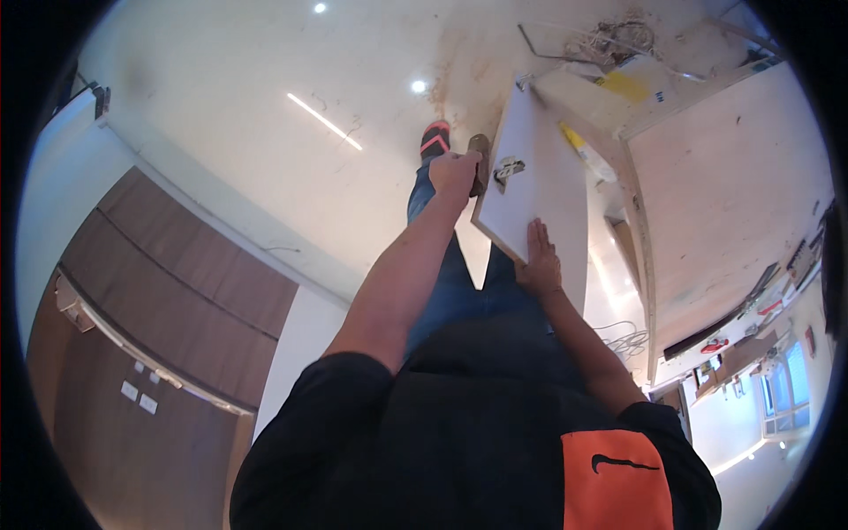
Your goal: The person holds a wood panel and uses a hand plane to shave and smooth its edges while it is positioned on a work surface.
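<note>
A white cabinet door (541,168) stands tilted in front of my legs, with a metal hinge (508,171) on its face and another hinge (524,82) near its far end. My left hand (453,175) is closed at the door's left edge, against a dark brown elongated object (480,159); its exact kind I cannot make out. My right hand (541,261) lies on the near part of the door's face, fingers stretched out together. My left foot wears a black and red shoe (435,140).
To the right is a large pale board or tabletop (733,194), with tools (715,346) along its near side. Debris (618,40) and a yellow-marked bag (623,84) lie on the floor at far right. Wood-brown cabinets (177,256) line the left. Coiled cable (625,340) lies at right.
</note>
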Demonstrator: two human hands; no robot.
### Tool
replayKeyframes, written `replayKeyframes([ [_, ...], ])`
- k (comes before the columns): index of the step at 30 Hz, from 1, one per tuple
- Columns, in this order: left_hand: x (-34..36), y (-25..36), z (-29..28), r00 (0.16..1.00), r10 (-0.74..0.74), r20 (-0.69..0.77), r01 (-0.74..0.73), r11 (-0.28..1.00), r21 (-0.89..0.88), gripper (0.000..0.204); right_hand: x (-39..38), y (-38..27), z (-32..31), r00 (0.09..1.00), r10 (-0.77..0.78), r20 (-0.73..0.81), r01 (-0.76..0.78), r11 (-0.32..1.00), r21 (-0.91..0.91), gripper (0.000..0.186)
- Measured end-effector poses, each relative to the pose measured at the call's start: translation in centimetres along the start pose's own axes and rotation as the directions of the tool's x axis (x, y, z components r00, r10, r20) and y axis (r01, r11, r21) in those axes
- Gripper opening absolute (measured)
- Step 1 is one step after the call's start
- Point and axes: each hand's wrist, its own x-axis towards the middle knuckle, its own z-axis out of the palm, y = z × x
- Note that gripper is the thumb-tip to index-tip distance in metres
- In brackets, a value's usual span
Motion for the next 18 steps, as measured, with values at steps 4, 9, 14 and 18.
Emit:
replayKeyframes([
  [4, 1.5, 0.0, -0.8, 0.999, -0.024, -0.025, 0.022, 0.997, -0.073, 0.021, 1.3, -1.4, -0.5, 0.997, -0.008, 0.070, 0.008, 1.000, 0.007, 0.091],
  [9, -7.0, 0.2, -3.5, 0.987, -0.104, 0.121, 0.140, 0.931, -0.338, 0.015, 0.3, -0.1, -0.7, 0.997, 0.039, 0.067, -0.041, 0.999, 0.031, 0.088],
  [14, -14.9, 2.9, -7.8, 0.987, -0.099, 0.127, 0.137, 0.934, -0.330, 0.021, 0.7, -0.3, -1.0, 0.997, 0.037, 0.062, -0.041, 0.997, 0.070, 0.089],
  [18, -14.5, 2.8, -7.5, 0.990, -0.086, 0.108, 0.112, 0.960, -0.258, 0.020, 0.6, -0.3, -1.0, 0.997, 0.022, 0.077, -0.027, 0.997, 0.069, 0.091],
])
